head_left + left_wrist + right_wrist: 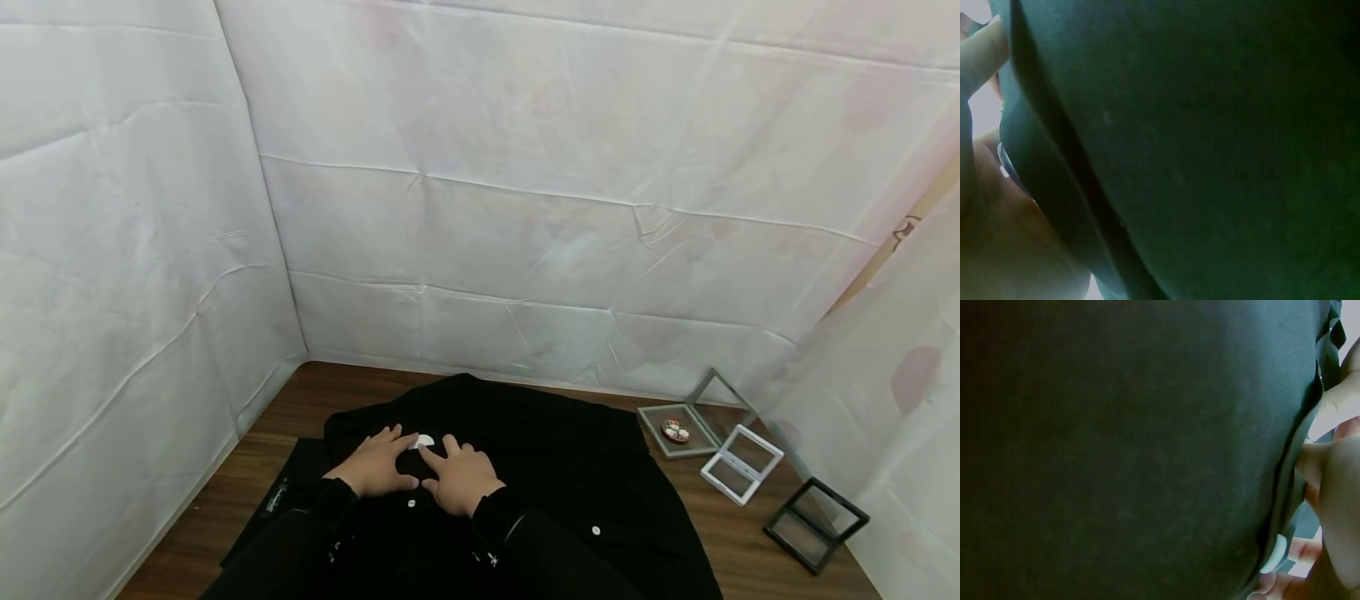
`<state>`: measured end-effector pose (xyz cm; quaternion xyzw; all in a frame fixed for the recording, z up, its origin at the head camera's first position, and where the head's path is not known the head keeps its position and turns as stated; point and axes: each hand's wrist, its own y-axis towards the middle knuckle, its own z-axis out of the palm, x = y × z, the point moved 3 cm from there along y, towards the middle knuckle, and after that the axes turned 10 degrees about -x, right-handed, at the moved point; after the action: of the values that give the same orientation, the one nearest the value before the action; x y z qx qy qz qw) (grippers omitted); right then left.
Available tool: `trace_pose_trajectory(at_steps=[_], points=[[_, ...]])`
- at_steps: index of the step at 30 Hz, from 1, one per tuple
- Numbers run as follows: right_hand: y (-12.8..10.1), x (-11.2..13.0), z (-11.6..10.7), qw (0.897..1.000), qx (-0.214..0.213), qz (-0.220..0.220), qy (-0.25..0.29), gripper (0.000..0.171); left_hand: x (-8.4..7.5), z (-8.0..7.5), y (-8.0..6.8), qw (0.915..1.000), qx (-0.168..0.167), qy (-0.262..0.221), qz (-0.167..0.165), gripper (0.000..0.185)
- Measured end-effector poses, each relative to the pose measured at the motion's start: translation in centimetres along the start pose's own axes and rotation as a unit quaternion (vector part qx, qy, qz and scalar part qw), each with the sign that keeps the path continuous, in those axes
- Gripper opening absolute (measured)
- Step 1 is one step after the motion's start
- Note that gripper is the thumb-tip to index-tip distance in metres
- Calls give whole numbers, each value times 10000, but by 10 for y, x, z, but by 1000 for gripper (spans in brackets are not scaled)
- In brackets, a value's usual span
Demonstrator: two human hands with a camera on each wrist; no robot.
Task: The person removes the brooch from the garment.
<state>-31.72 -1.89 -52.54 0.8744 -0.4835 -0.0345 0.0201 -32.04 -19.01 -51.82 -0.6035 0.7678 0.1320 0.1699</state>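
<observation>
A black garment with white buttons [596, 530] is spread over the wooden table [750, 542]. My left hand [375, 467] rests palm down on it, fingers spread. Close beside it, my right hand [461, 477] also lies palm down on the cloth. Between the index fingertips shows a small white flat piece [422, 442], partly covered; its kind cannot be told. Another white button [411, 503] sits just below the two thumbs. Dark cloth [1197, 150] fills most of the left wrist view. In the right wrist view, a white disc edge [1274, 554] shows near the fingers.
At the right of the table stand an opened grey frame [678, 450] with a small round patterned item [675, 431] on it, an opened white frame [742, 464] and an opened black one [816, 525]. Pale sheets [525, 208] hang behind and at both sides.
</observation>
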Motion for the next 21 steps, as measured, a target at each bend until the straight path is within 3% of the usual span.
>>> trace_pose_trajectory(at_steps=[7,21], points=[[-2,-2,-2,9997,92,-104,186,59,3,1,1,10000,7,11,-47,78],[-7,-12,-7,9974,256,-241,624,61,4,-3,5,9992,-346,198,-16,71]])
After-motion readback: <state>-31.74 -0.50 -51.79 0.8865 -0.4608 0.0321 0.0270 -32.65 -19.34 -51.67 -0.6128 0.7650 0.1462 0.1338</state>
